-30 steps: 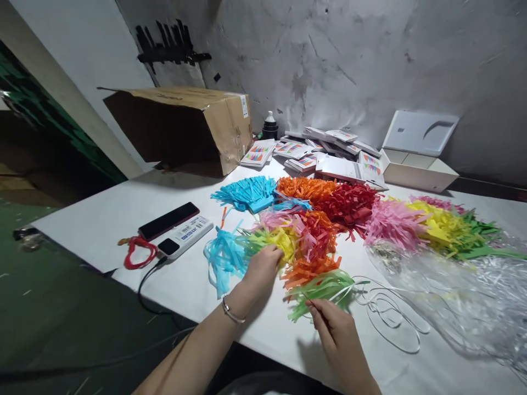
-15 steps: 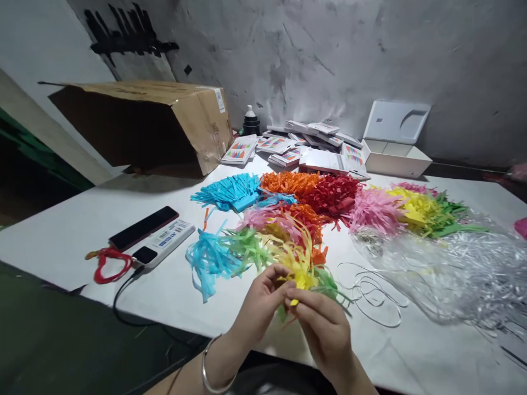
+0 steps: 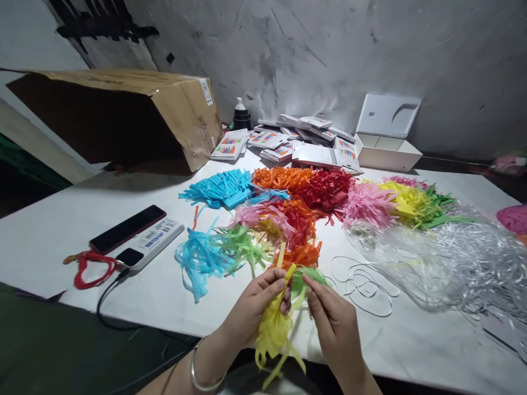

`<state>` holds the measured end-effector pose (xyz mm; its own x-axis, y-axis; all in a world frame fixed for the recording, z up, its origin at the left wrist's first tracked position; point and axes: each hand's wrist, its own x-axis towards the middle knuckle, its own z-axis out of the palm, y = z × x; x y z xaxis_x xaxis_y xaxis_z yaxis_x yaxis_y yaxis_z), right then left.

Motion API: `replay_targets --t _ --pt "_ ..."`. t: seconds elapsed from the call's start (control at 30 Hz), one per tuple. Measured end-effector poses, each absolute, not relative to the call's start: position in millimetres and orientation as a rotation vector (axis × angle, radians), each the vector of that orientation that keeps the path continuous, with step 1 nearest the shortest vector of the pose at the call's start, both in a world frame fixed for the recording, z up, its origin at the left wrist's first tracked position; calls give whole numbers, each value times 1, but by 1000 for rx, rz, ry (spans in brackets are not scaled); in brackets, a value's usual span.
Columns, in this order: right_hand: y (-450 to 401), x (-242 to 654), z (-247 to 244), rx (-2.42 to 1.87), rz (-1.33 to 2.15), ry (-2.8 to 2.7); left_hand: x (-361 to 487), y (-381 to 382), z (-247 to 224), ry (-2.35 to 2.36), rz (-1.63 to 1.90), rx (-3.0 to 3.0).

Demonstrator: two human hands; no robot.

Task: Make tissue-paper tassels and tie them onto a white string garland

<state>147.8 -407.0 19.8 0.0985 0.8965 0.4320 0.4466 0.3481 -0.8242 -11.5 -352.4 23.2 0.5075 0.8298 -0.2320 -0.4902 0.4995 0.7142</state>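
My left hand (image 3: 255, 304), with a metal bangle at the wrist, is closed round a yellow paper tassel (image 3: 274, 334). The tassel's fringe hangs below my fingers toward the table's near edge, and its narrow end points up past the thumb. Beside it my right hand (image 3: 335, 318) has thumb and forefinger pinched together; what they hold, if anything, is too small to make out. Just behind the hands are a light green tassel (image 3: 308, 277) and an orange tassel (image 3: 302, 255). Blue streamers (image 3: 201, 263) and a pale green tassel (image 3: 247, 247) lie to the left.
Fringed paper bunches, including blue (image 3: 222, 189) and red (image 3: 327, 189), line the middle. Silver cord (image 3: 366, 285) and a plastic bag of silver strands (image 3: 486, 258) lie right. A phone (image 3: 127, 229) and power bank (image 3: 152, 241) lie left. Behind are a carton (image 3: 185, 120) and flat boxes (image 3: 313, 153).
The yellow tassel has been turned over, so its fringe now hangs down below my left hand instead of pointing away. My right hand has moved apart to the right. The view has shifted slightly.
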Motion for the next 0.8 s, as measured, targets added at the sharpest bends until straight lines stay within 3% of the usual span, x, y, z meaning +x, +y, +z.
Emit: replay_targets --t 0.43,0.8 --pt "-409 140 30 -1407 353 -1777 -12 -354 18 576 846 609" --pt "-411 135 30 -1390 339 -1786 -19 -356 14 913 1202 1430"
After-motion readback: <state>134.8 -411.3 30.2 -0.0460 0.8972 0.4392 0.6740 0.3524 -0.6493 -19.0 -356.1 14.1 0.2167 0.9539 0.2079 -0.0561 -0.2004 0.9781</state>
